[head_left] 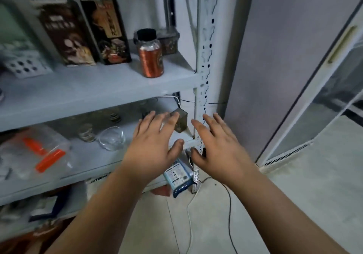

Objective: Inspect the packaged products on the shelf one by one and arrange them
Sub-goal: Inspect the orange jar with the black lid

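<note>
A small clear square box with dark contents [181, 123] sits at the grey metal shelf's [88, 155] right end, between the left hand [155, 145] and the right hand [218, 145]. Both hands are spread and empty, and a white perforated post [206, 57] stands just beside the box.

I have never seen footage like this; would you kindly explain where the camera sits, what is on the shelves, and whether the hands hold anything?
There is no machine: these are a person's two bare hands, seen from one camera worn on the head, looking forward and down. The left hand and right hand are both open, fingers spread, holding nothing, held out towards a grey shelf unit. On the upper shelf stand two dark packaged boxes and a black-lidded jar with copper-coloured contents. On the middle shelf are a glass bowl, a clear container with orange clips and a small clear box by the left hand; blur hides whether they touch.
</note>
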{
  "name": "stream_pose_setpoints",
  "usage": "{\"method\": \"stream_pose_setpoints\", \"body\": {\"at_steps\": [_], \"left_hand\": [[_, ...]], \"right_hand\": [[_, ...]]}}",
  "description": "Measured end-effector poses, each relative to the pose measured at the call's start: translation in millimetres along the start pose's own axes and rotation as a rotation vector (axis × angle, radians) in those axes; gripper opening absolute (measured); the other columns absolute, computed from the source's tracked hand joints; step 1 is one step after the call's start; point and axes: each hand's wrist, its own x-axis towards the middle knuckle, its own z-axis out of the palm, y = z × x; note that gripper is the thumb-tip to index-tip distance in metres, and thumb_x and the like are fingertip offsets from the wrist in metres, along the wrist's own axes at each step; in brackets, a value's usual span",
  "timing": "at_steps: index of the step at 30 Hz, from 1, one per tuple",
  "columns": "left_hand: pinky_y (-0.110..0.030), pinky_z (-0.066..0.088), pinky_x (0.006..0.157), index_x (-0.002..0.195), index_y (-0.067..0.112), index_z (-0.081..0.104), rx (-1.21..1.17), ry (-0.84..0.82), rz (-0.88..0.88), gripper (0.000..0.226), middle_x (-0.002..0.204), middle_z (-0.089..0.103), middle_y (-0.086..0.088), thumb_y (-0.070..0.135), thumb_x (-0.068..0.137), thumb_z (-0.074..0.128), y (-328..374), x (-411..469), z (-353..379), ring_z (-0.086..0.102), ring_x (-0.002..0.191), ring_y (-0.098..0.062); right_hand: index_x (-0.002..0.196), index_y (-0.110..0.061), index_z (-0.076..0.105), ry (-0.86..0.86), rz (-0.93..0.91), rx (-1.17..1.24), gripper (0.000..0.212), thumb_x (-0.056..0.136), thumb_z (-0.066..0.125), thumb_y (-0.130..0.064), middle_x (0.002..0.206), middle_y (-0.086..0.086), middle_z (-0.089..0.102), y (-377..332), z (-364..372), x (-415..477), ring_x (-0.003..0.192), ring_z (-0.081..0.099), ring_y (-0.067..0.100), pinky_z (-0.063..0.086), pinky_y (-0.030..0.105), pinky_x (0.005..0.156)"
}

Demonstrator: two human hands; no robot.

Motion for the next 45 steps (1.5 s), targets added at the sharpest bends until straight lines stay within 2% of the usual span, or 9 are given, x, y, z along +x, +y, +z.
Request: {"method": "stream_pose_setpoints", "body": {"at_steps": [7, 13, 18, 25, 30, 36, 39, 42, 45], "left_hand": [[-0.040, 0.014, 0.124, 0.158, 0.023, 0.032, -0.072, 0.150, -0.245, 0.077, 0.156, 0.041, -0.004, 0.060, 0.090, 0.035, -29.3, 24.5, -11.7, 0.024, 0.151, -0.026], [-0.055, 0.030, 0.120, 0.150, 0.015, 0.044, -0.132, 0.357, -0.205, 0.073, 0.145, 0.050, -0.008, 0.052, 0.087, 0.044, -73.3, 63.5, -20.9, 0.031, 0.147, -0.031], [-0.051, 0.038, 0.115, 0.154, 0.033, 0.028, -0.404, 0.241, -0.304, 0.086, 0.152, 0.043, 0.002, 0.069, 0.077, 0.044, -113.1, 128.4, -46.7, 0.040, 0.141, -0.019], [-0.040, 0.051, 0.104, 0.137, 0.043, 0.043, -0.705, 0.126, -0.252, 0.089, 0.127, 0.064, 0.015, 0.066, 0.059, 0.080, -123.7, 204.5, -46.7, 0.061, 0.117, -0.008], [-0.037, 0.056, 0.093, 0.118, 0.047, 0.053, -0.720, 0.148, -0.257, 0.064, 0.114, 0.068, 0.018, 0.065, 0.064, 0.081, -123.2, 208.0, -44.1, 0.066, 0.103, -0.004], [-0.038, 0.056, 0.096, 0.131, 0.038, 0.055, -1.156, 0.371, -0.340, 0.058, 0.125, 0.068, 0.005, 0.069, 0.084, 0.066, -126.0, 192.2, -52.2, 0.067, 0.114, -0.012], [-0.049, 0.053, 0.103, 0.141, 0.026, 0.053, -1.315, 0.447, -0.477, 0.065, 0.132, 0.066, -0.006, 0.065, 0.088, 0.056, -130.5, 188.7, -56.0, 0.065, 0.121, -0.021], [-0.056, 0.059, 0.089, 0.115, 0.015, 0.060, -1.504, 0.524, -0.552, 0.020, 0.113, 0.069, -0.015, 0.029, 0.103, 0.053, -137.3, 184.9, -61.9, 0.071, 0.102, -0.027], [-0.057, 0.061, 0.079, 0.093, 0.014, 0.057, -1.582, 0.552, -0.545, 0.014, 0.089, 0.072, -0.007, 0.009, 0.104, 0.049, -141.1, 182.9, -63.8, 0.072, 0.083, -0.020]], "right_hand": [[0.152, -0.020, 0.046, 0.010, -0.195, 0.089, 0.071, 0.088, 0.042, -0.052, 0.158, 0.016, 0.043, 2.7, 9.9, 81.4, 0.152, 0.030, 0.040, 0.031, 0.048, 0.119], [0.149, -0.019, 0.046, 0.129, -0.250, 0.207, 0.067, 0.089, 0.042, -0.048, 0.155, 0.014, 0.046, -19.5, 19.9, 147.5, 0.150, 0.035, 0.034, 0.040, 0.049, 0.113], [0.148, -0.017, 0.050, 0.289, -0.221, 0.308, 0.062, 0.090, 0.052, -0.040, 0.150, 0.007, 0.050, -30.7, 16.5, 190.3, 0.144, 0.042, 0.023, 0.040, 0.034, 0.112], [0.143, -0.026, 0.052, 0.311, -0.036, 0.719, 0.051, 0.094, 0.056, -0.035, 0.137, -0.009, 0.059, -31.4, 7.7, 242.4, 0.129, 0.051, 0.002, 0.040, 0.021, 0.107], [0.128, -0.040, 0.059, 0.223, 0.014, 0.965, 0.033, 0.102, 0.056, -0.020, 0.120, -0.024, 0.066, -32.4, 4.7, 268.3, 0.116, 0.058, -0.009, 0.046, 0.020, 0.101], [0.118, -0.059, 0.058, -0.047, -0.030, 1.118, 0.025, 0.094, 0.051, -0.058, 0.109, -0.030, 0.067, -57.7, 7.7, 297.0, 0.101, 0.058, -0.019, 0.047, 0.013, 0.091], [0.135, -0.044, 0.060, -0.149, -0.044, 1.193, 0.054, 0.090, 0.051, -0.073, 0.124, -0.011, 0.071, -68.1, 11.5, 309.7, 0.117, 0.064, 0.005, 0.047, 0.034, 0.109], [0.128, -0.046, 0.066, -0.210, -0.020, 1.273, 0.056, 0.085, 0.055, -0.079, 0.127, -0.005, 0.072, -68.2, 22.7, 319.5, 0.123, 0.065, 0.016, 0.046, 0.051, 0.112], [0.123, -0.029, 0.070, -0.243, 0.101, 1.497, 0.033, 0.103, 0.053, -0.049, 0.119, 0.004, 0.076, -66.7, 28.8, 325.7, 0.115, 0.071, 0.025, 0.050, 0.058, 0.107]]}}
